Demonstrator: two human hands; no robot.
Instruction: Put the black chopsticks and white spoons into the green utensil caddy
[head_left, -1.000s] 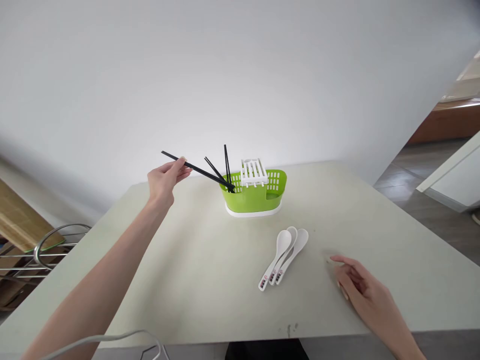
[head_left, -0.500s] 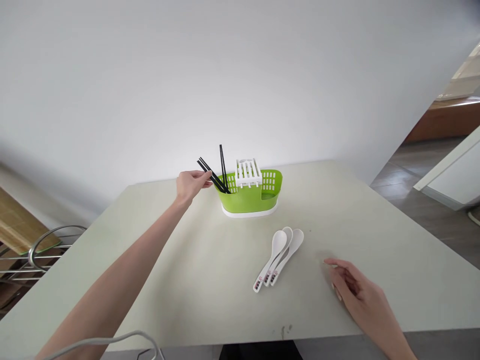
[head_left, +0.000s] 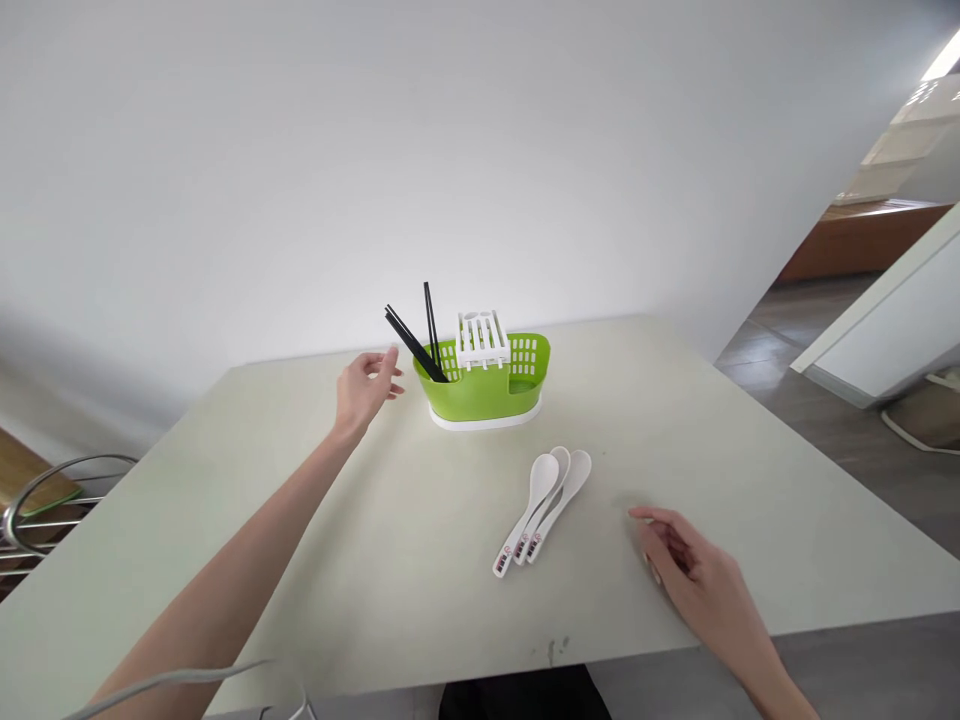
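Just left of the green utensil holder, my left hand is open, its fingers apart and holding nothing. Several black chopsticks lean in the holder's left compartment, some tilted left and some nearly upright. A white slatted rack sits over the holder's middle. Three white spoons lie together on the table in front of the holder, bowls pointing away from me. My right hand rests by the table to the right of the spoons, empty, with fingers loosely curled and apart.
The pale table stands against a white wall. A grey cable crosses in front of my left forearm. At the left edge there is a metal wire rack holding a wooden board.
My left hand has let go of the tilted black chopsticks and drawn slightly down and away; they now lean against the holder's left rim. The view has shifted a little. My right hand keeps its pose.
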